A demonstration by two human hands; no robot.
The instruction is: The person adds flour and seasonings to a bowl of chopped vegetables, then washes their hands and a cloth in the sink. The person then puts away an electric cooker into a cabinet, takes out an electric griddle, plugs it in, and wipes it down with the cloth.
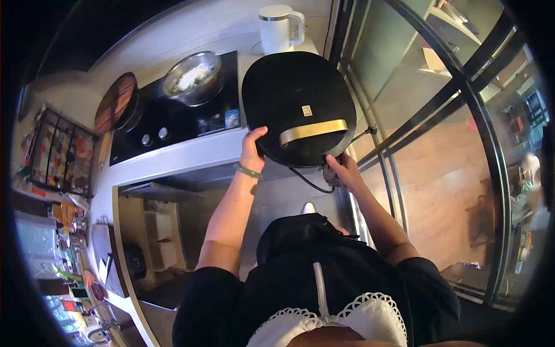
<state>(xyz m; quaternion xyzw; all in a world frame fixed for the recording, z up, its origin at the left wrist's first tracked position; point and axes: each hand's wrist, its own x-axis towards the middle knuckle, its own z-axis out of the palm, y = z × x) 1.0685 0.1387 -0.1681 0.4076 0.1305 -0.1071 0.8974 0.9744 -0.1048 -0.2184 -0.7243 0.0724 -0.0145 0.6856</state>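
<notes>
Both of my hands hold a large black appliance with a rounded lid and a gold handle (299, 91). My left hand (253, 149) grips its near left edge, thumb on top, with a green bangle at the wrist. At the near right edge is my right hand (344, 169), which also touches a crumpled dark cloth (332, 177). A black power cord (310, 182) hangs from the appliance below the lid. The appliance is over the right end of the white counter; its underside is hidden.
Left of the appliance, a metal pot (193, 78) with pale food stands on the black cooktop (182, 126), beside a dark round pan (119, 104). A white kettle (277, 32) stands behind. Glass framed doors (433, 104) rise on the right. An open cabinet (151, 234) lies below the counter.
</notes>
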